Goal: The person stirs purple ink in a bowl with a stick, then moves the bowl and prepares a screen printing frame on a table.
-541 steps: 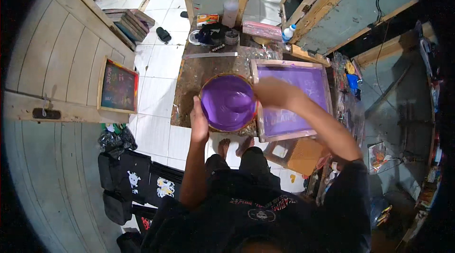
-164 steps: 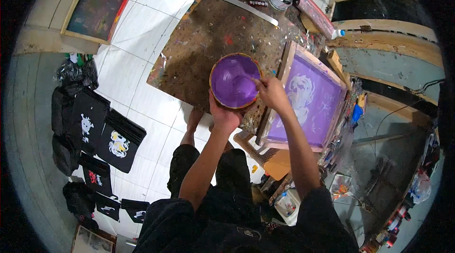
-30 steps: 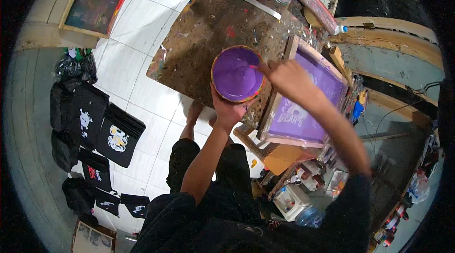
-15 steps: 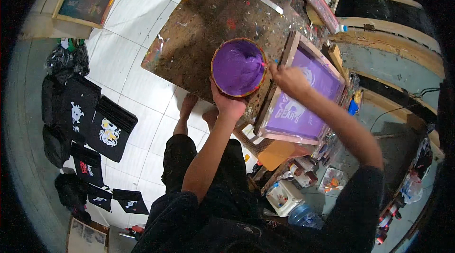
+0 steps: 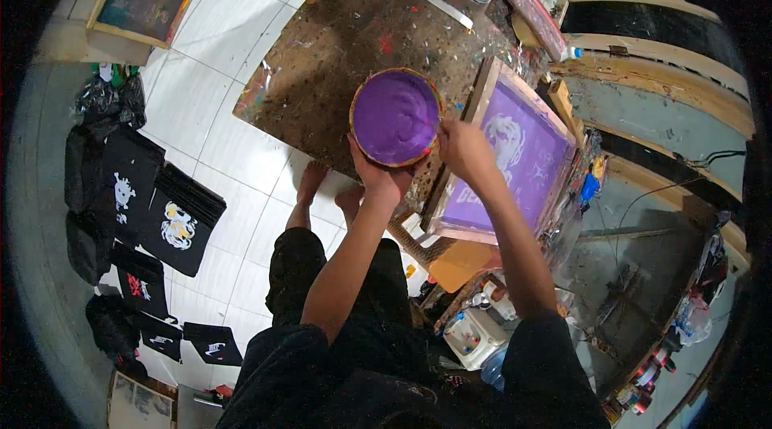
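Compared with half a second earlier, the right hand (image 5: 465, 149) has moved closer to the rim of the tub (image 5: 435, 91), and the swirl in the purple paint (image 5: 379, 119) has changed shape. The tub contains the paint and is positioned over the counter (image 5: 322, 67), left of the framed screen (image 5: 540, 160). The left hand (image 5: 384, 180) grips the tub's near side; the right is clenched around a stick (image 5: 433, 127), largely hidden.

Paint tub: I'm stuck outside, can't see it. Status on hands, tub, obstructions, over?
Left hand cups paint tub from the near side. Right hand curled at its right side, grip unclear. Tub open, purple paint inside. Framed screen under right forearm.
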### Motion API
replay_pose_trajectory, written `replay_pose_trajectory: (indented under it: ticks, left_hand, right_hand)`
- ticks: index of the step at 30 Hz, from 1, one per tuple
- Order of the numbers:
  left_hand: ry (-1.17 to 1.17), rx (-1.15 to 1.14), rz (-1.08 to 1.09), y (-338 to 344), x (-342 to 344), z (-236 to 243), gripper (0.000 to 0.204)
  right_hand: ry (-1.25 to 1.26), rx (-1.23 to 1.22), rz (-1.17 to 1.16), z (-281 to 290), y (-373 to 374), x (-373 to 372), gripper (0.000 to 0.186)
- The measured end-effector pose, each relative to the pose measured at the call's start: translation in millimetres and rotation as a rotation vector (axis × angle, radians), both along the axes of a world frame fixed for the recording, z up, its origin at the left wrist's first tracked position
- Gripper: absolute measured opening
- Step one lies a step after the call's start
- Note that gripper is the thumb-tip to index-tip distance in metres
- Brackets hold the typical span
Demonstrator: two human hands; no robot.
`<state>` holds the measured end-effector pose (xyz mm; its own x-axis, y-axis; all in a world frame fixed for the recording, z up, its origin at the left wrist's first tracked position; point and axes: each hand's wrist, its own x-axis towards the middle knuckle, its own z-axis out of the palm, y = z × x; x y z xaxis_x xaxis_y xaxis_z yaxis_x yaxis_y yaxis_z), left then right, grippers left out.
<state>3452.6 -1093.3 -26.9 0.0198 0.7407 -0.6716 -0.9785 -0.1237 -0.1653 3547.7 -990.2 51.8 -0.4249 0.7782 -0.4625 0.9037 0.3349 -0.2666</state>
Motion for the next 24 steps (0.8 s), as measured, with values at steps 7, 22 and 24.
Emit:
replay_pose_trajectory:
  ticks: [7, 22, 24]
  left_hand:
    - [-0.071, 0.106, 0.019, -5, 6, -22, 0.088]
    - [-0.125, 0.062, 0.06, -6, 2, -17, 0.077]
    - [0.07, 0.039, 0.026, -3, 2, -4, 0.076]
  right_hand:
    - [-0.031, 0.012, 0.272, 27, 24, -2, 0.02]
    - [-0.426, 0.357, 0.973, 31, 41, 23, 0.014]
    - [-0.486, 0.331, 0.885, 22, 15, 39, 0.012]
